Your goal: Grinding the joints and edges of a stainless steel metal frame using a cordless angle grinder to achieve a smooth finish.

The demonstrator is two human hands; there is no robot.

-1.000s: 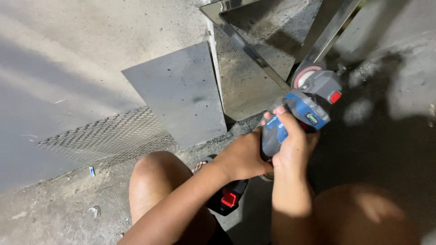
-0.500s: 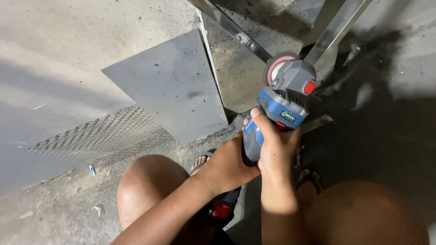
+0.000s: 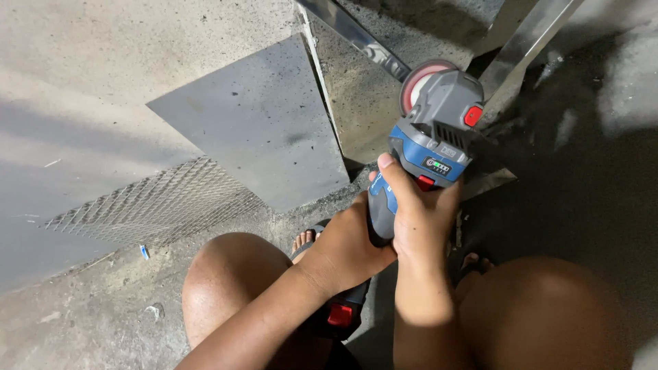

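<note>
- Both hands are on the cordless angle grinder (image 3: 418, 171), raised over the floor between the knees: right hand (image 3: 419, 219) with fingers clamped round the blue body, left hand (image 3: 343, 250) with fingers closed on the rear grip.
- Its red flap disc (image 3: 419, 82) sits right at the steel angle bar (image 3: 363, 41). Catch that edge badly and I'd expect a kick back toward the hands.
- Bare knee (image 3: 229, 281) and sandalled toes (image 3: 303, 240) sit just below, so sparks or a slip could land on skin.
- The grey sheet-metal plate (image 3: 253, 130) and the expanded mesh (image 3: 154, 202) lie loose alongside and could rattle or shift.
</note>
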